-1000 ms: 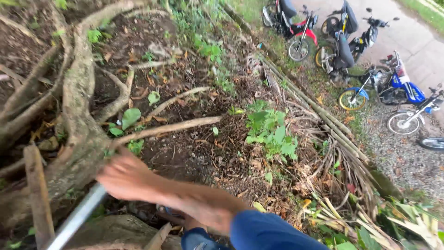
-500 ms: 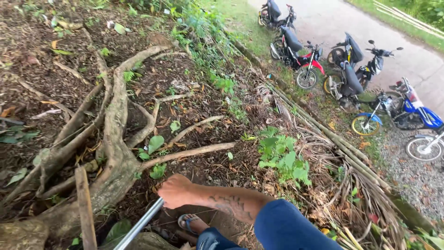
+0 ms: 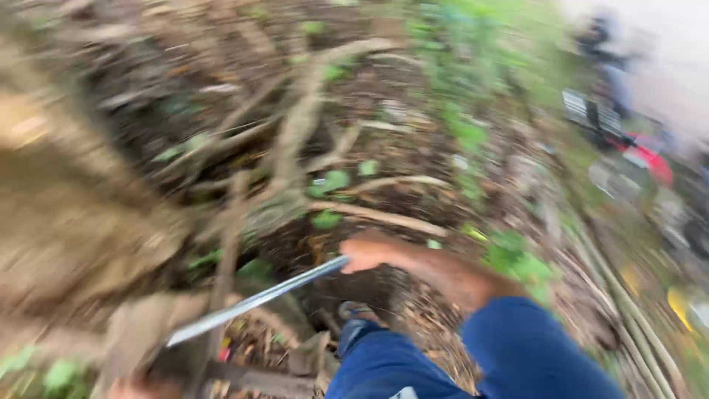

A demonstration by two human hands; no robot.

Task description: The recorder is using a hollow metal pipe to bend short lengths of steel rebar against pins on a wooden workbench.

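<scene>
My right hand (image 3: pixel 367 253) is clenched on the machete (image 3: pixel 255 301), blade low over the tree roots (image 3: pixel 295 140); no cut visible, left hand unseen.

1. The right hand (image 3: pixel 367 253) is closed in a fist, its knuckles turned toward the left of the view.
2. Behind the grip, the bare forearm runs back and down to the right into a blue sleeve.
3. Motion blur hides the individual fingers.

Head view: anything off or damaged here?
Heavy motion blur. The right hand grips a long metal blade angled down-left over roots and dirt. No damage or spill discernible. Left hand not in view.
</scene>
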